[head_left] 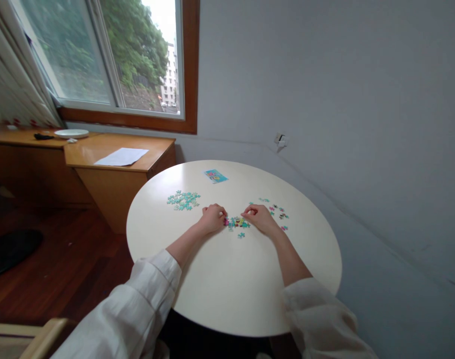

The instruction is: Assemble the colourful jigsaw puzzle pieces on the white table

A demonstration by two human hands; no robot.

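Note:
A small joined cluster of jigsaw puzzle pieces [237, 223], in teal, yellow and pink, lies flat between my hands. At its left end my left hand [213, 218] has its fingers curled in against a pink piece [226, 222]. From the right, my right hand [261, 218] reaches in with thumb and forefinger pinched at the cluster's upper right edge; whatever small piece sits between those fingertips is mostly hidden. Just below the cluster lies a loose teal piece [241, 235].
The round white table [227, 289] holds a pile of teal pieces [184, 200] at left, scattered pieces [281, 216] at right and a colourful picture card [216, 176] at the back. A wooden desk [160, 149] with a paper sheet [122, 156] stands back left; a wall [343, 124] borders the right.

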